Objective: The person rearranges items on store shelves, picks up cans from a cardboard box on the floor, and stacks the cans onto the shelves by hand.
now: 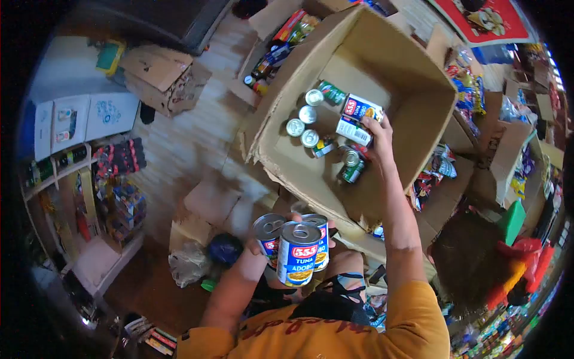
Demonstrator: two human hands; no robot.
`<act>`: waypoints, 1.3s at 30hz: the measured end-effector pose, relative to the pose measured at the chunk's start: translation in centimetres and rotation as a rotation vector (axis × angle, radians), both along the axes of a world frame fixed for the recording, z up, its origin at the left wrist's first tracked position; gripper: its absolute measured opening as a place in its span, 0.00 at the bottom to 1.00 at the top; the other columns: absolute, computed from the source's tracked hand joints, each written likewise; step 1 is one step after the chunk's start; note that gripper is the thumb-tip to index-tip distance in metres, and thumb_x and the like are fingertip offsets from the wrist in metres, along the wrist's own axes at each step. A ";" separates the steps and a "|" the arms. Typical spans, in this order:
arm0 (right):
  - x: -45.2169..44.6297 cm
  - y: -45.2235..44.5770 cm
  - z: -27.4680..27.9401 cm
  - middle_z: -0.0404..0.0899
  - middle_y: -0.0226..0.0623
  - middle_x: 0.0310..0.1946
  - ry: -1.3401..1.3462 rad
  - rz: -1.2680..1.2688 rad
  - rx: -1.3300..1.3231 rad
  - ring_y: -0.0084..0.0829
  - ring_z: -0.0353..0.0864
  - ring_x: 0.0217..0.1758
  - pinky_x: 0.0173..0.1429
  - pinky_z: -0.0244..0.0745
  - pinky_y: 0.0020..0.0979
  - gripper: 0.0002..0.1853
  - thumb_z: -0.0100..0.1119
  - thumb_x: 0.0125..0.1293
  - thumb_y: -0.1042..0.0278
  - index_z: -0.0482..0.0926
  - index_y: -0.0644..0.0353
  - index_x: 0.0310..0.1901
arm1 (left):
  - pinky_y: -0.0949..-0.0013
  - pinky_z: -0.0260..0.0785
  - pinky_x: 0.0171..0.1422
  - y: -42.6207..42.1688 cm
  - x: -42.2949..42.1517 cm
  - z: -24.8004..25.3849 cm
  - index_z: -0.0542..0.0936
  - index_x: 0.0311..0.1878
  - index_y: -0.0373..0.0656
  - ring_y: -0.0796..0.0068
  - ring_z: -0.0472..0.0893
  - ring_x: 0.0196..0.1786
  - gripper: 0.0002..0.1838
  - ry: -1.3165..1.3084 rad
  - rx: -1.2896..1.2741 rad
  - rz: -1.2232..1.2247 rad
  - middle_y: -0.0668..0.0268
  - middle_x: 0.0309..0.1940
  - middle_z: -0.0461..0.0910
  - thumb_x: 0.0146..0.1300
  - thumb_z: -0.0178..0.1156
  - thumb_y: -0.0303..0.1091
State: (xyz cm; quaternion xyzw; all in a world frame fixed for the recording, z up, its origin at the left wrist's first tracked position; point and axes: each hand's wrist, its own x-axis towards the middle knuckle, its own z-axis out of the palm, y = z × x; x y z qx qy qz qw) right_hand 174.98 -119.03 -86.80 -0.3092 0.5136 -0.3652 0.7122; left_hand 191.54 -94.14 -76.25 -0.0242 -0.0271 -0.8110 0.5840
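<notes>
My left hand (255, 246) is closed around a cluster of three blue 555 tuna adobo cans (299, 254), held upright in front of my body. My right hand (381, 139) reaches into a large open cardboard box (277, 140). Its fingers grip blue tuna cans (359, 109), two of which show, lying tilted side by side. To the left of that hand, several small cans (308, 115) stand on the box floor with their silver lids up. A green can (331, 91) lies on its side, and another green can (353, 172) is below my right hand.
A smaller carton (263, 66) of packaged goods sits beyond the box's left side. Snack packets (469, 90) and open cartons crowd the right. At left are a closed cardboard box (158, 78) and a stocked shelf (89, 155). A clear plastic bag (188, 263) lies near my left arm.
</notes>
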 end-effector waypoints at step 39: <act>-46.0 36.0 34.3 0.80 0.45 0.48 -0.901 -0.612 -0.248 0.45 0.82 0.47 0.48 0.81 0.51 0.40 0.75 0.39 0.51 0.74 0.59 0.56 | 0.22 0.51 0.62 4.9 -31.3 22.0 0.57 0.71 0.49 0.31 0.56 0.68 0.59 -0.124 -0.174 -0.643 0.45 0.71 0.51 0.37 0.71 0.67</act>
